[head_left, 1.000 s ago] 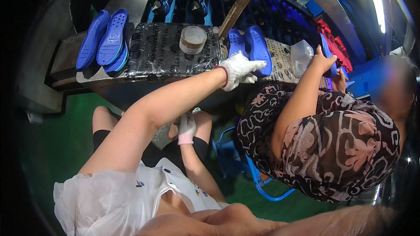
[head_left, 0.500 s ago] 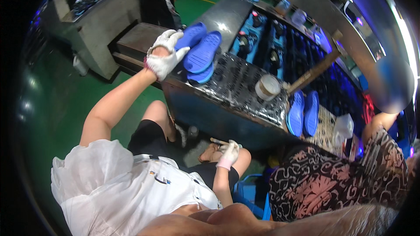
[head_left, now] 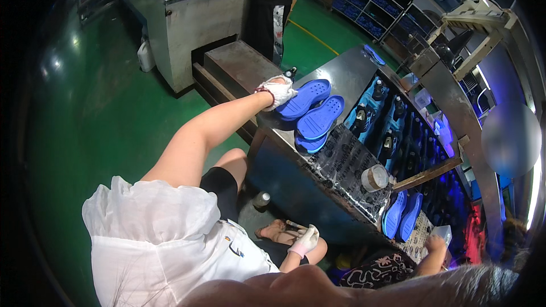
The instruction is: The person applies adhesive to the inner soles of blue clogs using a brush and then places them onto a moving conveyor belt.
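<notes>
My left hand [head_left: 277, 92], in a white knitted glove, reaches to the far left corner of the metal worktable. It looks closed at a small dark object [head_left: 291, 72] with a pale tip, whose kind I cannot make out; the fingers are mostly hidden. Beside that hand, blue shoe soles [head_left: 319, 117] lie overlapping, one with a row of holes toward its wide end. My right hand [head_left: 304, 240], also gloved in white, rests low by my knee, closed on a slim brush-like stick [head_left: 293, 224]. Another pair of blue soles [head_left: 393, 216] lies at the table's right end.
A white round pot [head_left: 375, 178] stands on the dark plastic-covered tabletop [head_left: 341, 153] near a wooden bar [head_left: 426, 174]. Behind it runs a line carrying dark shoes [head_left: 364, 117]. Co-workers are across the aisle and at the right. A bottle [head_left: 261, 199] stands below the table.
My view has swung left, so the table sits further right. My left hand, spread beside the soles before, has moved to the table corner at the dark object. My right hand still holds the stick.
</notes>
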Demonstrator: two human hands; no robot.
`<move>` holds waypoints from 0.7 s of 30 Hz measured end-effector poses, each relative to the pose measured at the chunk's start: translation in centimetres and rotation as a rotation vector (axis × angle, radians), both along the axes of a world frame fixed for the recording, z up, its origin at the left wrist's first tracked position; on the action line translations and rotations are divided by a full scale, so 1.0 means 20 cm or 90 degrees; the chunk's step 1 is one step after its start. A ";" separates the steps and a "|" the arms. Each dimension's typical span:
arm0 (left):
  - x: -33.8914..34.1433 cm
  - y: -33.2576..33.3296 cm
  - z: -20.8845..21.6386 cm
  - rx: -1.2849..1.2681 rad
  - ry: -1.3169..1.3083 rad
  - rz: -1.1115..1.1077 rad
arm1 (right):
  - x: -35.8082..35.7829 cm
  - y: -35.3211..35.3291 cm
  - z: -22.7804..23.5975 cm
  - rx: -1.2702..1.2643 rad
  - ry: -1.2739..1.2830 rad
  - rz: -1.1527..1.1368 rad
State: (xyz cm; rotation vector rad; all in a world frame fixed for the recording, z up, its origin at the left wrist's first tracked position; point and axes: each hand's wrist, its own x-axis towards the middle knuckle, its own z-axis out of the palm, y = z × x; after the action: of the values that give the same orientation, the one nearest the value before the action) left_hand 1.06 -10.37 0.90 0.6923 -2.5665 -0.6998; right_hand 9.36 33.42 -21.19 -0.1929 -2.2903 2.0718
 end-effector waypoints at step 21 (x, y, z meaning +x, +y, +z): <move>0.52 0.63 0.10 0.610 0.437 -0.086 | 0.18 -0.09 0.78 -0.011 0.245 -0.077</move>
State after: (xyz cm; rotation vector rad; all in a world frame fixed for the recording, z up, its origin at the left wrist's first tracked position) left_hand 11.38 2.17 2.98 0.4017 -1.5666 -1.8633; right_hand 12.96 31.58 -5.50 0.0621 -1.9824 1.8768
